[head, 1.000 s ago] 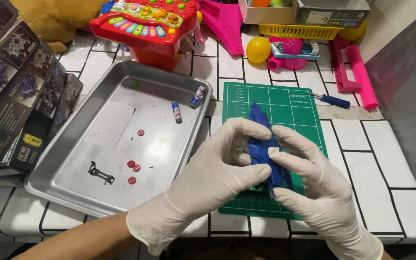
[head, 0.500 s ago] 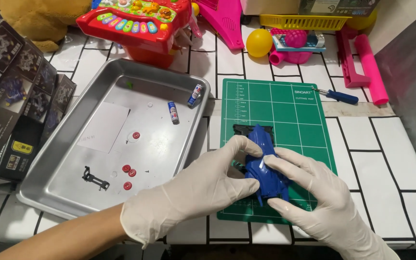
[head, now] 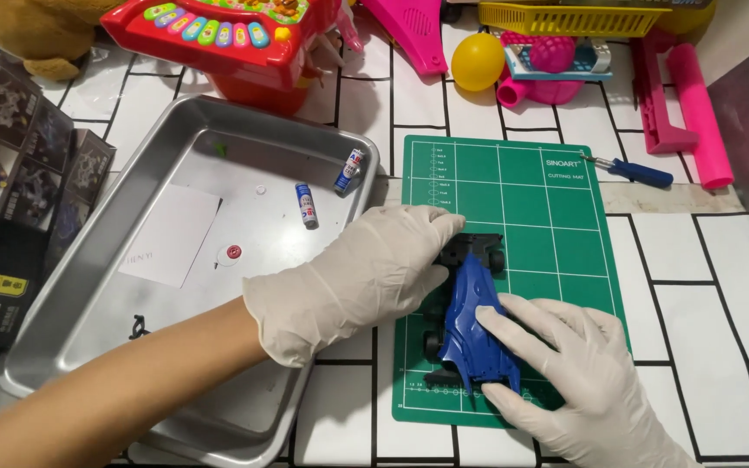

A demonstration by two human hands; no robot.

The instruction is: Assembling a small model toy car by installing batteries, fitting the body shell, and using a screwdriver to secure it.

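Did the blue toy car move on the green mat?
Yes. The blue toy car slid toward the green mat's near edge, away from the far top.

At the desk's left edge I see dark cardboard boxes stacked flat, printed with blue-grey pictures and one yellow label. A white paper slip lies inside the metal tray.

Car on mat, between left hand and right hand. Tray left of mat, holding batteries and paper. Screwdriver right of mat; toys behind.
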